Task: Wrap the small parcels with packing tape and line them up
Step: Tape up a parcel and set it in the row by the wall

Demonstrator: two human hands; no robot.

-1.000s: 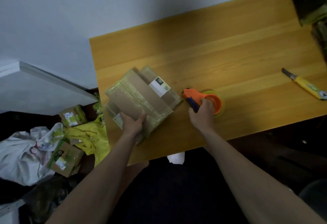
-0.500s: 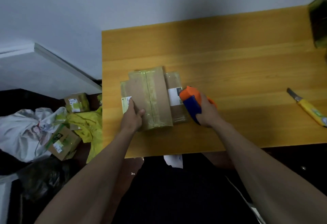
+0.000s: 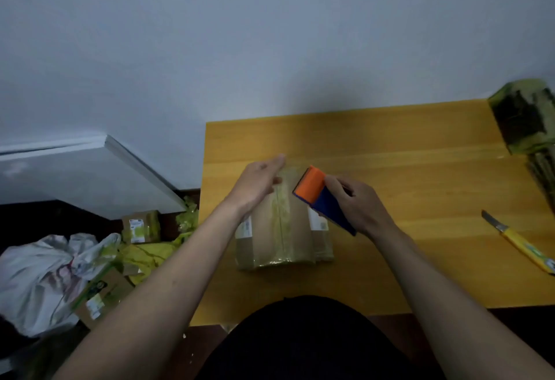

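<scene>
While the worktop (image 3: 420, 229) is carrying everything, the bundle of parcels (image 3: 279, 229) is lying near its left front corner, directly ahead of the person. The bundle is looking like several flat cardboard parcels stacked and side by side, already glossy with tape along the middle and the near edge. Its long axis is running away from the person toward the wall, with the short near end facing the body. I am judging it as light and fairly stiff, cardboard that will dent at the corners under hard pressure, and the taped faces are likely slippery, so bare cardboard edges or a flat palm on top are seeming the better places to steady it.

The left hand (image 3: 258, 182) is lying flat, fingers extended, over the far left part of the bundle, pressing and not clasping. The right hand (image 3: 357, 208) is wrapping its grip closed around the blue body of the tape dispenser (image 3: 318, 196), whose orange end is angling toward the far end of the bundle, just above its top face. Well apart on the right, a yellow-handled utility knife (image 3: 522, 244) is lying untouched.
</scene>
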